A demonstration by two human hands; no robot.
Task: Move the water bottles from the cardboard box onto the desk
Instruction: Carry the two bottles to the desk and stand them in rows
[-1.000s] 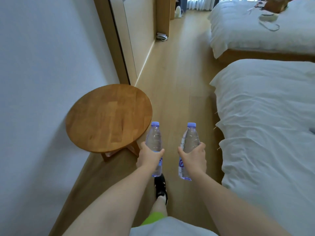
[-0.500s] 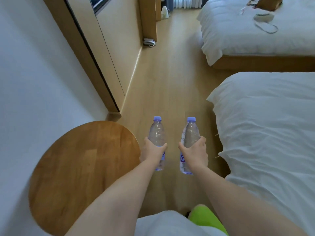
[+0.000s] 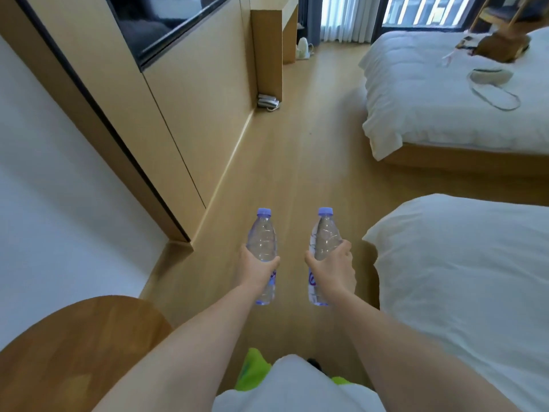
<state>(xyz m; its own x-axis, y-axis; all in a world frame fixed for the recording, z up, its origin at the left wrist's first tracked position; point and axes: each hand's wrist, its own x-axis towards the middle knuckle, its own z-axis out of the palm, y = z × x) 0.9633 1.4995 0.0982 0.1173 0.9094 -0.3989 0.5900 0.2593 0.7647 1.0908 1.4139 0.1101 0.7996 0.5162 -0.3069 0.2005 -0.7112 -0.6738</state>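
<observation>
A round wooden table [image 3: 80, 349] sits at your lower left. Your left hand [image 3: 258, 267] grips one water bottle [image 3: 263, 242]; your right hand [image 3: 332, 267] grips another bottle [image 3: 324, 236], both upright above the floor [image 3: 297, 162]. Two beds [image 3: 460, 278] lie right.

two clear plastic water bottles with pale blue caps are held upright side by side above the wooden floor, a little apart. the left water bottle [image 3: 262, 248] sits in the left hand [image 3: 258, 267], the right water bottle [image 3: 323, 245] in the right hand [image 3: 332, 269]. each is gripped around its middle, over a white and purple label.
</observation>
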